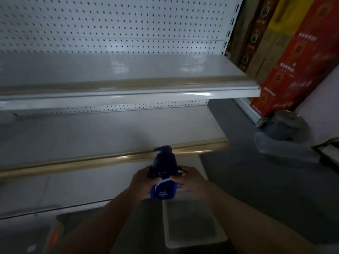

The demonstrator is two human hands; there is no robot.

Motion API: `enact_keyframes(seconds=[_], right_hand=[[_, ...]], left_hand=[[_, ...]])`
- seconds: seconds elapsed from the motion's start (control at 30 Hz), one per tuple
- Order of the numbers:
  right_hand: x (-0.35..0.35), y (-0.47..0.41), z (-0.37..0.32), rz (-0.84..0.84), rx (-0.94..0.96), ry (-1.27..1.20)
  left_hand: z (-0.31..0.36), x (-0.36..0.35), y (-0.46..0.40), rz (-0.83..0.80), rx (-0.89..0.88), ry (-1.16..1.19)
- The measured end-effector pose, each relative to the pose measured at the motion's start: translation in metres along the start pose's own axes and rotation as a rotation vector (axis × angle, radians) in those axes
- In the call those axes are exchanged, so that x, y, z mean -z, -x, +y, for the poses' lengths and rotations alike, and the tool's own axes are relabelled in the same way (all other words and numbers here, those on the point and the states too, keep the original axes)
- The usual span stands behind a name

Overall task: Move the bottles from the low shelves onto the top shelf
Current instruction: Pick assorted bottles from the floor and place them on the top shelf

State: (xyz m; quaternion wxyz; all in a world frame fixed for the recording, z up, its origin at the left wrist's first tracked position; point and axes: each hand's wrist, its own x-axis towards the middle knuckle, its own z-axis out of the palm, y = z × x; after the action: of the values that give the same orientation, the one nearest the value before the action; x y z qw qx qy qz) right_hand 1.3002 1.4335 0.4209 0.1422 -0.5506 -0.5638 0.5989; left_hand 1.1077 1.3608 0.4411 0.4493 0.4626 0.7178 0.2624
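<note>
A dark blue pump bottle (pixel 164 173) with a lighter blue label is held upright in front of the shelving, low in the middle of the view. My left hand (pixel 141 180) grips its left side and my right hand (pixel 187 178) grips its right side, fingers curled round the body. The pump head reaches up to the gold-edged front of a white shelf (pixel 110 160). A higher white shelf (pixel 128 88) lies above it, bare, under a white pegboard back panel (pixel 110 21). A lower shelf (pixel 64 189) sits behind my hands.
Red and yellow printed boxes (pixel 286 70) stand stacked to the right of the shelving. A grey round object (pixel 286 127) and a clear plastic wrap lie on the dark floor at right. A pale flat tray (pixel 192 220) lies on the floor below my arms.
</note>
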Motion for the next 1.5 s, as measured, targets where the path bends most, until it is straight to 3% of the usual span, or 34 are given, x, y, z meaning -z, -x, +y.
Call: enact_keyframes(seconds=[0.83,1.5], right_hand=[[0.069,0.201,-0.276,0.278,0.433,-0.041],[0.14,0.256,-0.382,0.338,0.649,-0.202]], left_hand=[[0.262,0.147,0.142,0.078,-0.353,0.26],[0.388,0.175,0.195,0.125,-0.547,0.42]])
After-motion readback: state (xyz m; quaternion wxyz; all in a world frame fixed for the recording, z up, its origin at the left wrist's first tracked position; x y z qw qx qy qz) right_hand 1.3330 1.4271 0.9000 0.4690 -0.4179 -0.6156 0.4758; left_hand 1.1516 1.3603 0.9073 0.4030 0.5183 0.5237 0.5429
